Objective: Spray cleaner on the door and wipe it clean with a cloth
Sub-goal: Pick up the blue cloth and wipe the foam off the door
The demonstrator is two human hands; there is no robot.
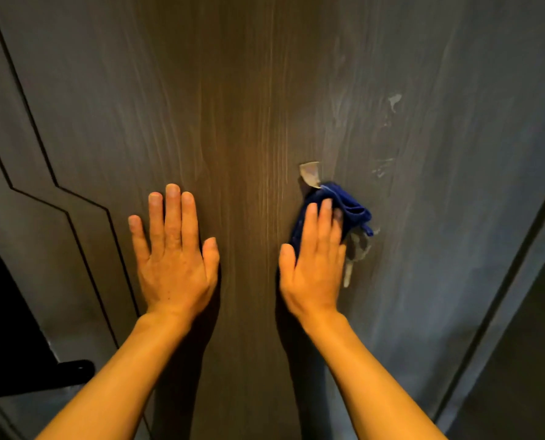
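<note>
At far left: a black handle (pixel 74 371) juts out low down, beside a grooved panel line; you need not touch either.
Left hand (pixel 174 252): spread flat, fingers open and together, palm on the door (pixel 239 106), gripping nothing. It looks like a brace, so lean on it lightly.
Door: it fills the view, dark wood grain, upright and rigid. Judge it hard and smooth (likely slick where wet), so your cloth should glide rather than drag.
Right hand (pixel 315 258): just right of the middle, fingers extended and pressed over the blue cloth (pixel 350 208), pinning it to the door rather than clenching it.
Blue cloth: bunched, soft and light, spilling out past the fingertips to the right. Hold it under the flat of the fingers, gathered so loose folds do not trail.
Pale patches (pixel 357 249): around the cloth, above and below it; whether foam or residue, you cannot tell.
Far right, higher up: a whitish smear (pixel 394 100) and faint streaks (pixel 383 168), seemingly unwiped.
Spray bottle: not in view.
</note>
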